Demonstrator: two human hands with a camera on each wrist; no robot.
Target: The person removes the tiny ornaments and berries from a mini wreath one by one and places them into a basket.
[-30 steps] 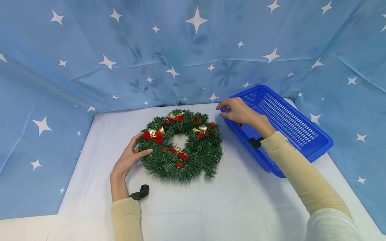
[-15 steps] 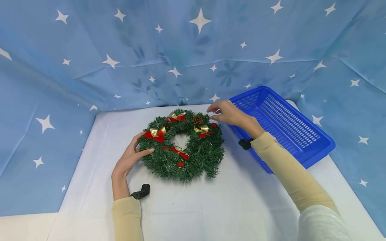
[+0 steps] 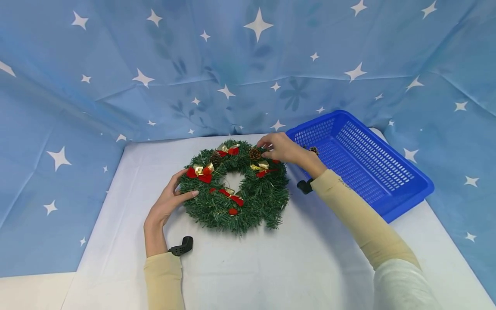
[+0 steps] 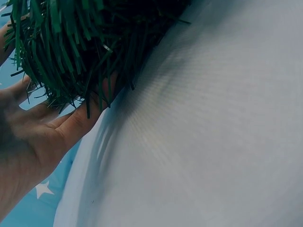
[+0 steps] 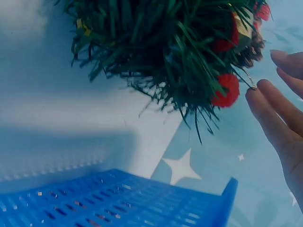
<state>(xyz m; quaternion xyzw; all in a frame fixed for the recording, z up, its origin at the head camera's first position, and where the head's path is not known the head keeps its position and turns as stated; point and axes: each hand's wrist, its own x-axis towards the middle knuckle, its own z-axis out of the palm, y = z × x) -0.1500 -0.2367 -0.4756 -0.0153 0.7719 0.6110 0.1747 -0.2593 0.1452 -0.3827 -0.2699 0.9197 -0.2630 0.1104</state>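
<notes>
A green tinsel wreath (image 3: pixel 267 193) with red-and-gold bows, red berries and pine cones lies on the white-covered table. My left hand (image 3: pixel 164 204) grips its left edge, thumb on the near side and fingers around the outer side. In the left wrist view, the fingers of that hand (image 4: pixel 45 127) reach beneath the green bristles. My right hand (image 3: pixel 284 148) is over the wreath's upper right, fingertips right at a pine cone (image 3: pixel 255 153). From the right wrist, a gap shows between thumb and fingers of this hand (image 5: pixel 284 118), beside a red berry (image 5: pixel 226 90).
A blue slotted plastic basket (image 3: pixel 407 202) stands right of the wreath, partly behind my right forearm. A small pine cone (image 3: pixel 314 150) shows at its left side. A blue star-patterned cloth (image 3: pixel 186 51) hangs behind the table (image 3: pixel 248 275).
My right hand has moved left from the basket's edge to the pine cone on the wreath. My left hand keeps its grip on the wreath's left edge.
</notes>
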